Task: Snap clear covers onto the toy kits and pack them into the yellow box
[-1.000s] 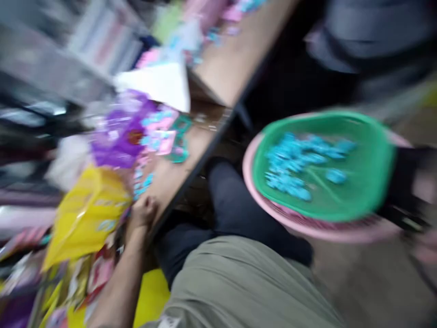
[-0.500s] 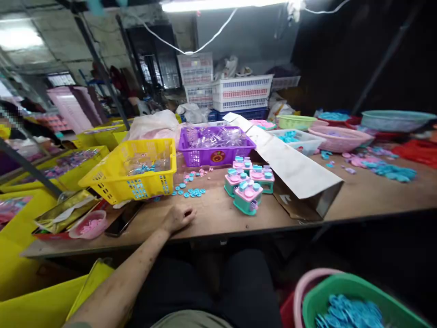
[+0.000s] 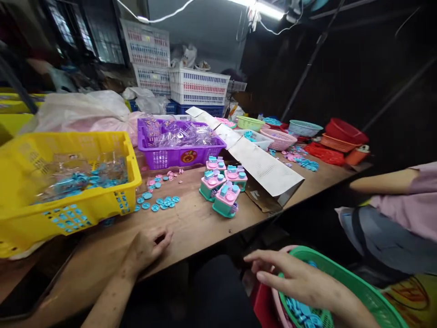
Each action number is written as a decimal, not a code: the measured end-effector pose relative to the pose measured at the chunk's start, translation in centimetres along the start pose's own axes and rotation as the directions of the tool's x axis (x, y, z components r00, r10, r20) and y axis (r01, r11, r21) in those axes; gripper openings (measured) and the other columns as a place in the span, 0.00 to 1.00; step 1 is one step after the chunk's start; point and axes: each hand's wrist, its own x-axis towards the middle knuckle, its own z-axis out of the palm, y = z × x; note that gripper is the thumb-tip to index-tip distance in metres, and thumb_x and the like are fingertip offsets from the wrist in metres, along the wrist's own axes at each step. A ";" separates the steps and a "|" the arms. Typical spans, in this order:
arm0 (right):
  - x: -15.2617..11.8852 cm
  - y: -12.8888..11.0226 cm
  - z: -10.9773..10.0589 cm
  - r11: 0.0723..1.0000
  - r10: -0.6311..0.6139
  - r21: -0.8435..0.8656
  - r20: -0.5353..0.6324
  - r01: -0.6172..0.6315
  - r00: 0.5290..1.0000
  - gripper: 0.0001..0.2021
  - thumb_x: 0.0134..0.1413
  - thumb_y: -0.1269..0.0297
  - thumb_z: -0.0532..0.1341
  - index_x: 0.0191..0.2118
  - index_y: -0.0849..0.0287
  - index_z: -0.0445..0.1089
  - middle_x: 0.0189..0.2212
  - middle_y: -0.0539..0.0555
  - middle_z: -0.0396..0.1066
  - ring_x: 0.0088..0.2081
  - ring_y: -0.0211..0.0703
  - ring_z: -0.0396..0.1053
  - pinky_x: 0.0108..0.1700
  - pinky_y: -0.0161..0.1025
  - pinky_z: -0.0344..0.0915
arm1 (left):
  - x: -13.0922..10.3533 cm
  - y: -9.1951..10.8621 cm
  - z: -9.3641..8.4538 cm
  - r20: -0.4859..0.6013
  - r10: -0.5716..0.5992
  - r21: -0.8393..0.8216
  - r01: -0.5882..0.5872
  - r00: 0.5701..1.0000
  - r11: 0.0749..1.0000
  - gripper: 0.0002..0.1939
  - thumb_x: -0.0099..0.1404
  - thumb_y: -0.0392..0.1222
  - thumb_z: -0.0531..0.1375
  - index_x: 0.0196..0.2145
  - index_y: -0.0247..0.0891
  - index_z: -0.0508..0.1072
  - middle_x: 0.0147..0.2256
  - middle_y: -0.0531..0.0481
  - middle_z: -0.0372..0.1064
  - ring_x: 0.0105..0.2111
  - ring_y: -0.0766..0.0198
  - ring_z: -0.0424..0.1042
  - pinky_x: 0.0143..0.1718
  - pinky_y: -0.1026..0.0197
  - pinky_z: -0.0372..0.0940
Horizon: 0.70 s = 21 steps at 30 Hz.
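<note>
My left hand (image 3: 145,250) rests on the wooden table (image 3: 191,228) near its front edge. Its fingers are curled in with the thumb close to them, and nothing shows in the curl. Over the rim of a green basket (image 3: 344,264) hangs my right hand (image 3: 297,278), open, fingers stretched out and thumb apart, holding nothing. Blue plastic pieces (image 3: 303,314) lie in that basket below the hand. Several small pink-and-green toy stoves (image 3: 226,200) stand grouped on the table, right of my left hand. Loose blue discs (image 3: 165,202) lie beyond it.
A yellow basket (image 3: 92,205) with clear and blue parts stands left, a purple basket (image 3: 164,159) behind. A long cardboard box (image 3: 269,171) lies right of the stoves. Farther right are a pink basket (image 3: 278,139) and a person's arm (image 3: 385,182). A phone (image 3: 37,282) lies left.
The view has swung right. My right hand has come into view over the green basket, and another person now shows at the right. My left hand stays curled on the table.
</note>
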 end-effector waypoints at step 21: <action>18.9 -5.3 2.5 0.687 -0.689 -0.487 -0.200 0.540 0.697 0.52 0.58 0.37 0.78 0.83 0.33 0.58 0.80 0.61 0.60 0.79 0.75 0.61 0.75 0.72 0.69 | -1.3 -0.8 3.5 -0.013 -0.051 -0.289 0.045 0.999 0.956 0.76 0.51 0.63 0.86 0.84 0.47 0.50 0.81 0.29 0.54 0.79 0.26 0.58 0.80 0.26 0.59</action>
